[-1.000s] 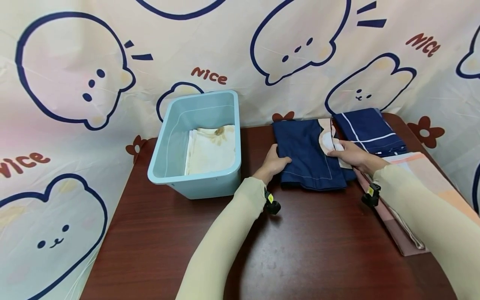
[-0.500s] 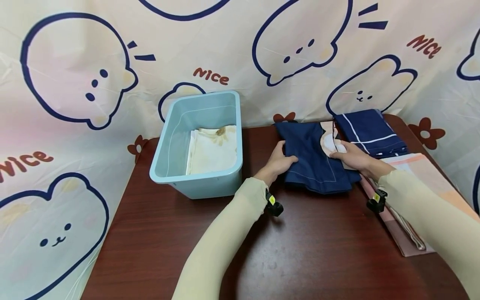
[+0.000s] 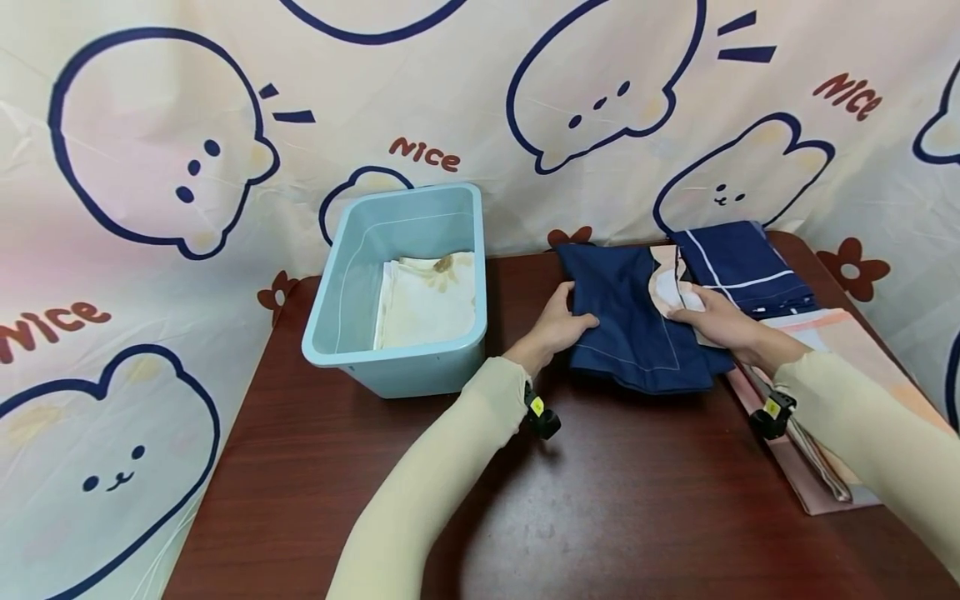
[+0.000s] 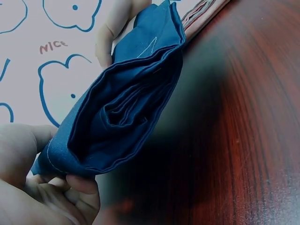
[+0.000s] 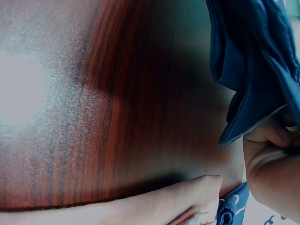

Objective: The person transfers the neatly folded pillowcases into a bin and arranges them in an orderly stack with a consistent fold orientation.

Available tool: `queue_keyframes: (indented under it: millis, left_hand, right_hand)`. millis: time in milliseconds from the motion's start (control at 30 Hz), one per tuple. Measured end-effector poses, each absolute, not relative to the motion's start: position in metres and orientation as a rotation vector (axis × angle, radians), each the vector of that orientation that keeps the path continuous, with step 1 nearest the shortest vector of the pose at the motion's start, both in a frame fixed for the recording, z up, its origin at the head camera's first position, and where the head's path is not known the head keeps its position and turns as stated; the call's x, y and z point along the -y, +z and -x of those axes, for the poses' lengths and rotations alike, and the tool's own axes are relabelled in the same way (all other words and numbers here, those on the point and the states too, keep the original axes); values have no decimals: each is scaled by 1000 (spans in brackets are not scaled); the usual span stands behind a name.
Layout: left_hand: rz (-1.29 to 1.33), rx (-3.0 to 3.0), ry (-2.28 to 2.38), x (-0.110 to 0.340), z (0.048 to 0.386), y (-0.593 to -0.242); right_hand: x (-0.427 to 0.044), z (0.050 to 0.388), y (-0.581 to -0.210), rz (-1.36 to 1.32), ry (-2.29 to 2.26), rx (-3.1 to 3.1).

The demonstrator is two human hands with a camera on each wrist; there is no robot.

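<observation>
A folded navy cloth [image 3: 626, 321] with a peach-and-white patterned part is held between both hands over the right half of the table. My left hand [image 3: 553, 329] grips its left edge, thumb on top. At the right edge, my right hand [image 3: 726, 325] pinches the cloth by the patterned part. In the left wrist view, the cloth's layered folds [image 4: 117, 117] face the camera, with fingers curled under the near corner. The right wrist view shows cloth [image 5: 253, 51] hanging in loose folds beside the right hand [image 5: 274, 164], whose fingertips are partly hidden.
A light blue bin [image 3: 393, 367] stands left of the hands with a folded off-white cloth [image 3: 427, 304] inside. A navy cloth with white lines [image 3: 738, 262] lies at the back right. Folded peach-pink fabric [image 3: 847, 342] lies along the right edge, under the right forearm. A printed curtain hangs behind.
Both hands keep their hold on the navy cloth. The right hand has shifted right and slightly toward me; the cloth's lower edge has moved right and nearer. The left hand has moved slightly right.
</observation>
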State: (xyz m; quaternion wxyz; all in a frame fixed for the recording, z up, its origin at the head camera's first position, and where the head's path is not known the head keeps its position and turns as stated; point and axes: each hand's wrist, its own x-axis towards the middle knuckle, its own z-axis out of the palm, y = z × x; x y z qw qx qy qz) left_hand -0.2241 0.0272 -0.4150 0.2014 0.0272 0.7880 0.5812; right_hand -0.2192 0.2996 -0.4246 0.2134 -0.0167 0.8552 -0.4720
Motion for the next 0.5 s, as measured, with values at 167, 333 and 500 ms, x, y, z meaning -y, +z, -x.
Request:
queue_keyframes:
  millis: [167, 333, 500]
  left_hand:
    - [-88, -2198, 1622, -27, 220, -407]
    - [-86, -2173, 1632, -27, 215, -399]
    - [-79, -2164, 1638, -26, 210, -393]
  right_hand:
    - [-300, 214, -420, 31, -1359, -2329]
    - [-300, 210, -413, 46, -1411, -2299]
    - [-300, 206, -409, 36, -1479, -2244]
